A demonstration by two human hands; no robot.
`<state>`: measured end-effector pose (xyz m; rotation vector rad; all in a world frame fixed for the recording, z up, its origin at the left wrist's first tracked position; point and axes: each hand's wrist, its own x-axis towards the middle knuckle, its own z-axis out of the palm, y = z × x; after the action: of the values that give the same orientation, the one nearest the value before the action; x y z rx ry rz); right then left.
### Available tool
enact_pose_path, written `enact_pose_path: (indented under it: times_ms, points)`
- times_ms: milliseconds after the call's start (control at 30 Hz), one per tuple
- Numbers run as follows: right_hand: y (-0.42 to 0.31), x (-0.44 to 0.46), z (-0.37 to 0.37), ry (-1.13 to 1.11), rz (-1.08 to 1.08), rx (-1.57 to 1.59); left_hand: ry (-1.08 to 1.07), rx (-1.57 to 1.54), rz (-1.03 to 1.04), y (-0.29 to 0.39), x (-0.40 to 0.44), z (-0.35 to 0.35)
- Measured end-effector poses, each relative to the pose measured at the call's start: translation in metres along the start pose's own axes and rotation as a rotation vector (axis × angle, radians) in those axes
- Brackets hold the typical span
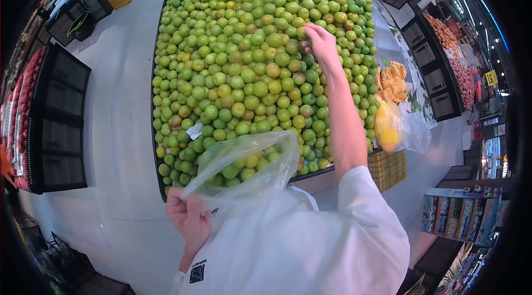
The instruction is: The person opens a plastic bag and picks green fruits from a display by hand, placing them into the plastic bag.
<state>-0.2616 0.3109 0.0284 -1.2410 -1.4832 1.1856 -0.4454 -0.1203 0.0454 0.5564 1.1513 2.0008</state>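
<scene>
A wide heap of round green plums (244, 73), some with a reddish blush, fills the display in front of me. My right hand (322, 44) reaches over the far right part of the heap. Its thumb and fingers are closed around a green plum (301, 33) at the surface. Near my body, my left hand (191, 218) is shut on the rim of a clear plastic bag (266, 181). The bag hangs with its mouth spread wide at the heap's front edge, and plums show through its thin film. Whether any plums are inside the bag I cannot tell.
A white paper scrap (194, 131) lies on the plums. Right of the heap are a brown cloth (393, 81) and a plastic bag with yellow contents (388, 129), above a yellow crate (388, 170). A black display stand (61, 123) stands across the aisle at left.
</scene>
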Motion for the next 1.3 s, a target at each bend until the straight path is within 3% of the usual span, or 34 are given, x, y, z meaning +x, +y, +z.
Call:
enact_pose_path:
  times_ms: [33, 100, 233, 300, 367, 400, 433, 500, 533, 600, 633, 700, 800, 933, 1000, 1133, 1200, 1233, 1300]
  points:
    - [-0.004, -0.015, 0.0, -0.011, -0.001, -0.004, 0.006, 0.016, -0.005, 0.0, 0.0, 0.0]
    - [-0.018, -0.055, -0.004, -0.123, 0.231, 0.972, 0.016, 0.024, -0.004, 0.0, 0.001, 0.001]
    - [-0.017, -0.116, -0.007, -0.303, 0.288, 1.055, 0.029, 0.042, -0.018, 0.001, 0.004, 0.005]
    - [-0.037, -0.15, -0.008, -0.686, 0.109, 0.896, 0.019, 0.044, -0.023, 0.001, 0.005, 0.004]
    - [-0.057, -0.185, -0.003, -0.92, 0.045, 0.681, 0.011, 0.045, -0.028, 0.001, 0.006, 0.005]
    - [-0.068, -0.201, 0.001, -1.008, 0.056, 0.431, 0.011, 0.036, -0.035, 0.002, 0.006, 0.005]
    - [-0.078, -0.211, 0.014, -1.057, -0.288, 0.027, 0.011, 0.026, -0.041, 0.002, 0.006, 0.005]
    - [-0.09, -0.236, 0.042, -1.154, -0.406, -0.391, 0.014, 0.031, -0.042, 0.001, 0.006, 0.005]
    - [-0.083, -0.245, 0.056, -1.156, -0.402, -0.389, 0.009, 0.031, -0.037, 0.001, 0.006, 0.005]
    - [-0.054, -0.259, 0.08, -1.01, -0.637, -0.582, 0.008, 0.042, -0.027, 0.0, 0.006, 0.005]
    - [-0.044, -0.262, 0.087, -1.012, -0.634, -0.58, 0.006, 0.052, -0.014, 0.0, 0.006, 0.005]
    - [-0.034, -0.265, 0.096, -0.87, -0.902, -0.638, 0.019, 0.033, -0.024, 0.002, 0.005, 0.002]
    - [-0.044, -0.259, 0.088, -0.813, -0.975, -0.55, 0.031, 0.0, -0.023, 0.0, 0.004, -0.001]
    - [-0.078, -0.234, 0.06, -0.979, -0.788, -0.377, 0.04, -0.004, -0.009, -0.001, 0.006, 0.0]
    - [-0.093, -0.204, 0.045, -0.862, -0.693, -0.253, 0.038, -0.013, -0.013, -0.001, 0.006, -0.001]
    - [-0.062, -0.102, 0.044, -0.236, -0.634, -0.368, 0.038, -0.005, -0.021, -0.001, 0.003, -0.003]
    - [-0.023, -0.043, 0.041, -0.03, -0.687, -0.632, 0.032, -0.002, -0.023, 0.0, 0.003, -0.003]
    - [-0.016, -0.033, 0.044, -0.025, -0.691, -0.631, 0.029, 0.003, -0.029, 0.0, 0.002, -0.002]
    - [-0.009, -0.018, 0.05, 0.002, -0.673, -0.982, 0.038, 0.002, -0.027, 0.0, 0.002, -0.001]
